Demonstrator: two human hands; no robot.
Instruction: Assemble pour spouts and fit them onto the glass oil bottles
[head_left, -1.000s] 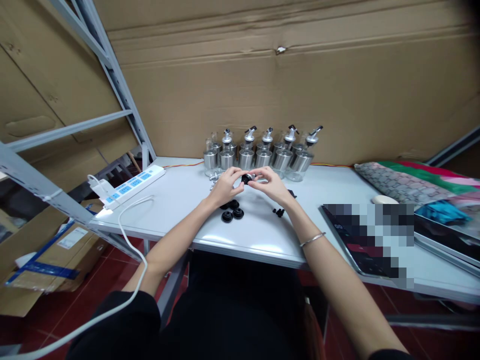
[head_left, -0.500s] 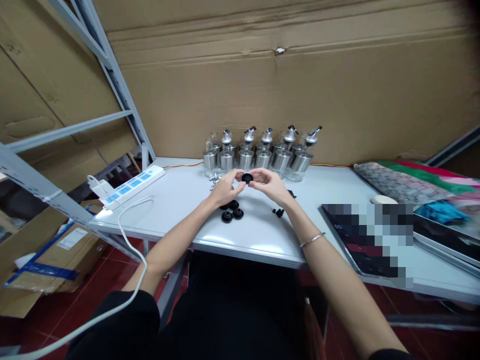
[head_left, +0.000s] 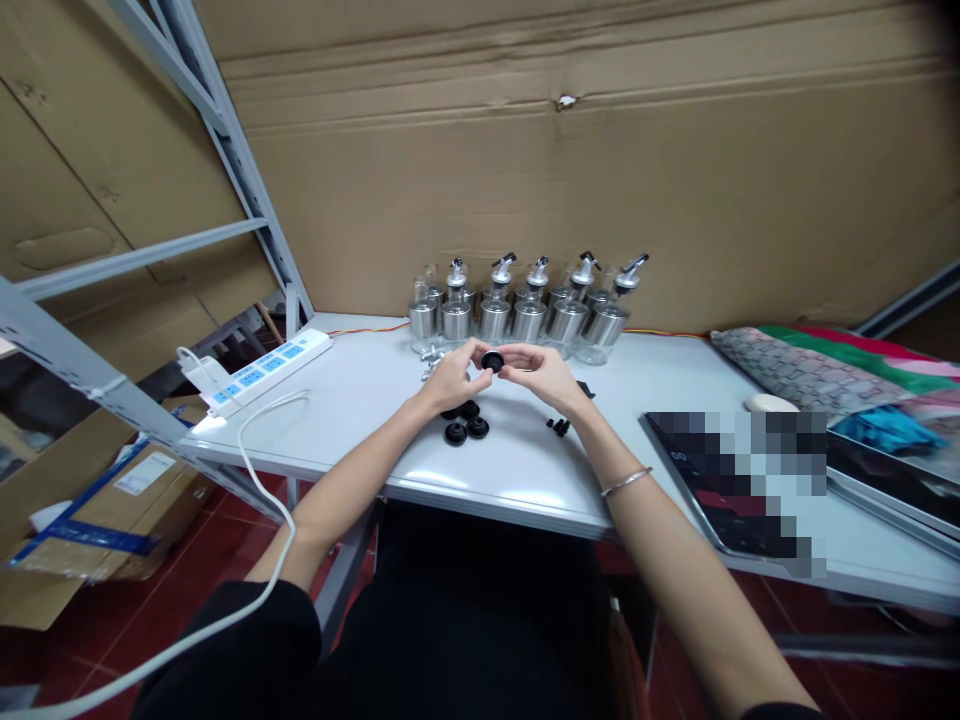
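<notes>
Small round black plastic cap pinched between left hand and right hand, held up above white desk. Fitting step, probably. Next: gentle twist, firm grip, no dropping.

Place: a small storeroom or packing workshop.
Walls: flattened cardboard sheets stood behind the bench.
Shelving: a grey metal rack rose on the left.
Stock: a row of identical pourer bottles lined the bench's back edge.
Floor: taped cartons lay on red tiles.
</notes>
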